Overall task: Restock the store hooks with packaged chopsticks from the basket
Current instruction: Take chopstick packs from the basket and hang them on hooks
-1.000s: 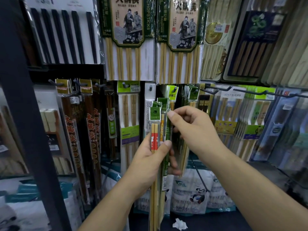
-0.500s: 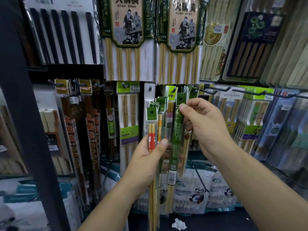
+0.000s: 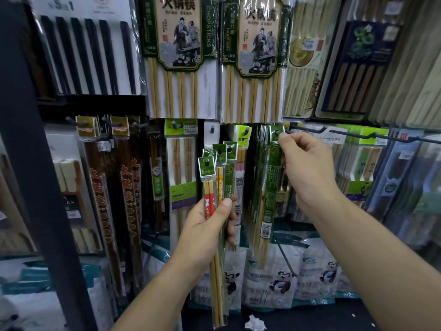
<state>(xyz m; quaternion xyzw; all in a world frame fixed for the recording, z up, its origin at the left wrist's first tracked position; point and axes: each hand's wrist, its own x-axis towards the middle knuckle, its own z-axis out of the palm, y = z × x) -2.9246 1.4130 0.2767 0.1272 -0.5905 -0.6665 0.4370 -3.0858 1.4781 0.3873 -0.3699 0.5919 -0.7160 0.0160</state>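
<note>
At the far left, brown chopstick packs (image 3: 126, 187) hang from pegs beside a dark shelf post (image 3: 35, 163). The left hand (image 3: 205, 225) grips a bundle of packaged chopsticks (image 3: 210, 177) upright, with the thumb pressed across the front. To its right, the right hand (image 3: 307, 168) pinches the header of a green chopstick pack (image 3: 270, 187) at a black hook (image 3: 306, 130), against a row of hanging green packs. Whether the hook passes through the header's hole cannot be told.

The left forearm (image 3: 155, 287) and right forearm (image 3: 372, 254) are bare to the wrist. The left hand (image 3: 202, 225) and right hand (image 3: 307, 170) are bare, with short, trimmed nails.
</note>
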